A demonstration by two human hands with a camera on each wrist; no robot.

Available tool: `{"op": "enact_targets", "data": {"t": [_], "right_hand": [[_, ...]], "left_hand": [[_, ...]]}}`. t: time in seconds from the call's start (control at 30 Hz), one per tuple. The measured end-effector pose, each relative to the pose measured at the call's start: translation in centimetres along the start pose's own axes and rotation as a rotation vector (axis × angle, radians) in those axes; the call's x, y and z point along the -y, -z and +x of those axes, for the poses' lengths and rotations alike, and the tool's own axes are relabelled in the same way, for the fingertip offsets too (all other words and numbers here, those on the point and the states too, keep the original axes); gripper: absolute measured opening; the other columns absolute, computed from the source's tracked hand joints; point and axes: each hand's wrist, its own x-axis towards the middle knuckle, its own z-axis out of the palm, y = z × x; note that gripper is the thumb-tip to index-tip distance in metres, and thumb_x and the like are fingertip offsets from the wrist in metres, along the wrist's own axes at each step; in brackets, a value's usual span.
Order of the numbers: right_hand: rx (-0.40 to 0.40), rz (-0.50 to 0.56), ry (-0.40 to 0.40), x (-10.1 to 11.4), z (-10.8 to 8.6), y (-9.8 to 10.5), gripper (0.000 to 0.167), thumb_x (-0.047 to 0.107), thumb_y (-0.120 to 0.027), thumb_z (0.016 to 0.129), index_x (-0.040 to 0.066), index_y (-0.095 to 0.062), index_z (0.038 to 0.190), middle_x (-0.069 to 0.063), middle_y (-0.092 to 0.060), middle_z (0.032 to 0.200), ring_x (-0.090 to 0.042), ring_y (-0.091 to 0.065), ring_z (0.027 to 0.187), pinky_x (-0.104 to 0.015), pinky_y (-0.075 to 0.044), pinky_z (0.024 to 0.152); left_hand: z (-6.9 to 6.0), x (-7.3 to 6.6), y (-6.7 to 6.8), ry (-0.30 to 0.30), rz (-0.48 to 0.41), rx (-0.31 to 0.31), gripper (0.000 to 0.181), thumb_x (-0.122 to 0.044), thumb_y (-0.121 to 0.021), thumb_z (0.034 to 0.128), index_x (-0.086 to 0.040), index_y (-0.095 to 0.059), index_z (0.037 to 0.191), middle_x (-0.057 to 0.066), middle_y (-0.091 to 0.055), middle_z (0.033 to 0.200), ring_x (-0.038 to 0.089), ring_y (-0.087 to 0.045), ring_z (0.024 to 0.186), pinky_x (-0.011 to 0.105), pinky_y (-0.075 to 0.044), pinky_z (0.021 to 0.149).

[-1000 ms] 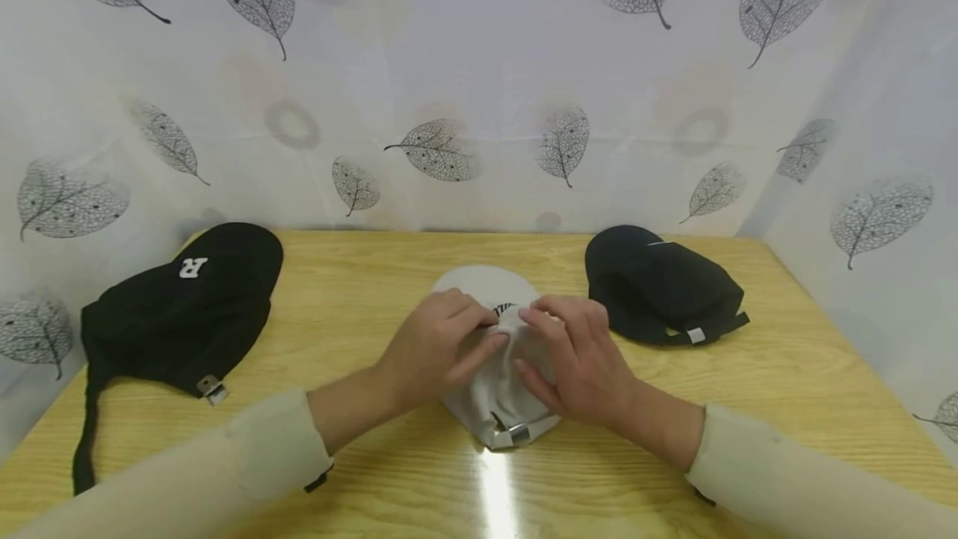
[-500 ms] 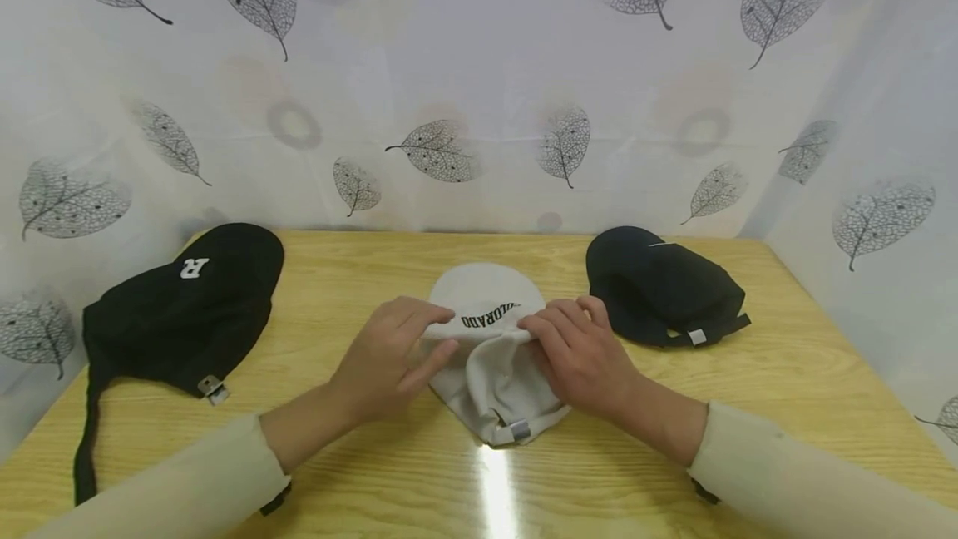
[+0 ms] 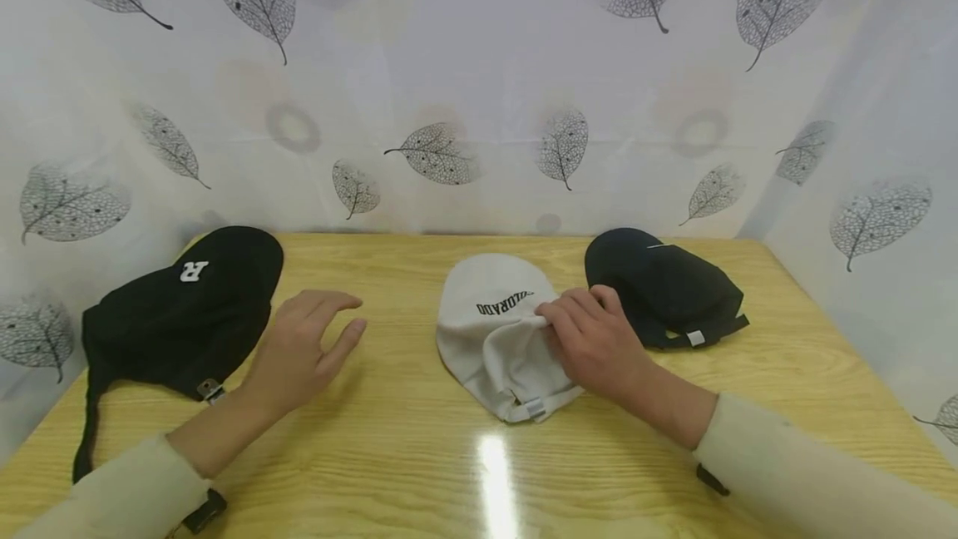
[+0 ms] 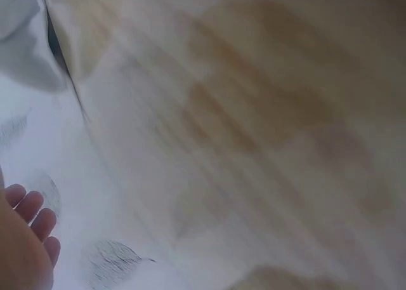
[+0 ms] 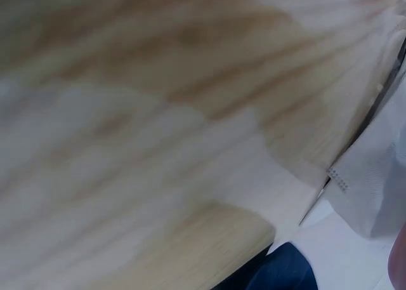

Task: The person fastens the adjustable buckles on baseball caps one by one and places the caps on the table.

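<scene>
A white baseball cap (image 3: 479,289) with dark "COLORADO" lettering lies mid-table, brim toward the back wall, its crown creased and its buckled strap toward me. My right hand (image 3: 599,343) pinches the crown's right side. Out to the left, my left hand (image 3: 299,343) hovers with nothing in it, thumb and fingers apart and loosely bent. Beside it lies a black cap (image 3: 180,323) with a white "R" and a long loose strap. In the left wrist view my left fingers (image 4: 38,220) show at the lower left edge; the right wrist view catches only a sliver of hand.
Behind the right hand rests a dark navy cap (image 3: 674,289) with a short strap, at the back right. The wood-grain table (image 3: 389,472) ends against a pale leaf-print curtain (image 3: 479,65) at the back and sides.
My left hand first shifts along the white cap, then lets go and swings left toward the black cap. The white cap has slid slightly back and right, still in my right hand.
</scene>
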Motion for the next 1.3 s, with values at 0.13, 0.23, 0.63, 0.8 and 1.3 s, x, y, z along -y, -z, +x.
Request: {"op": "enact_targets", "data": {"t": [0.13,0.23,0.63,0.8,1.3], "right_hand": [[0.021,-0.024,-0.003,-0.9,-0.5,0.0,0.023,0.018,-0.047,0.103,0.002,-0.064,0.102,-0.009,-0.063,0.090,-0.028,-0.056,0.084,-0.047,-0.037,0.077],[0.032,-0.038,-0.007,-1.6,-1.0,0.0,0.023,0.017,-0.046,0.104,0.001,-0.063,0.102,-0.010,-0.062,0.089,-0.028,-0.055,0.083,-0.047,-0.037,0.077],[0.097,-0.107,-0.014,-4.5,-2.9,1.0,0.029,0.017,-0.039,0.106,0.000,-0.062,0.100,-0.011,-0.061,0.084,-0.027,-0.055,0.079,-0.046,-0.039,0.077],[0.099,-0.122,-0.017,-5.4,-3.9,1.7,0.031,0.016,-0.038,0.106,-0.001,-0.062,0.098,-0.012,-0.061,0.082,-0.028,-0.056,0.077,-0.046,-0.039,0.075],[0.074,-0.167,-0.148,-7.3,-6.0,4.1,0.035,0.020,-0.039,0.105,-0.003,-0.063,0.096,-0.015,-0.062,0.078,-0.032,-0.057,0.074,-0.052,-0.040,0.074]], "left_hand": [[-0.5,1.5,0.8,0.000,0.058,0.007,0.023,-0.018,-0.069,0.0862,-0.001,-0.071,0.101,0.014,-0.072,0.098,0.033,-0.067,0.093,0.051,-0.052,0.079],[-0.9,2.4,1.4,0.004,0.101,0.018,0.025,-0.020,-0.068,0.0858,0.000,-0.071,0.100,0.014,-0.072,0.098,0.033,-0.067,0.093,0.051,-0.051,0.079],[-2.3,4.8,3.6,0.087,0.268,-0.006,0.030,-0.020,-0.062,0.0825,0.004,-0.069,0.100,0.020,-0.069,0.099,0.042,-0.062,0.096,0.057,-0.046,0.079],[-2.9,5.4,5.0,0.361,0.347,0.121,0.038,-0.017,-0.063,0.0829,0.004,-0.062,0.115,0.028,-0.055,0.124,0.048,-0.044,0.118,0.067,-0.026,0.095],[-3.7,6.5,6.2,0.664,0.380,0.469,0.063,-0.015,-0.055,0.0844,0.003,-0.035,0.142,0.042,-0.017,0.148,0.065,-0.012,0.134,0.083,-0.003,0.100]]}}
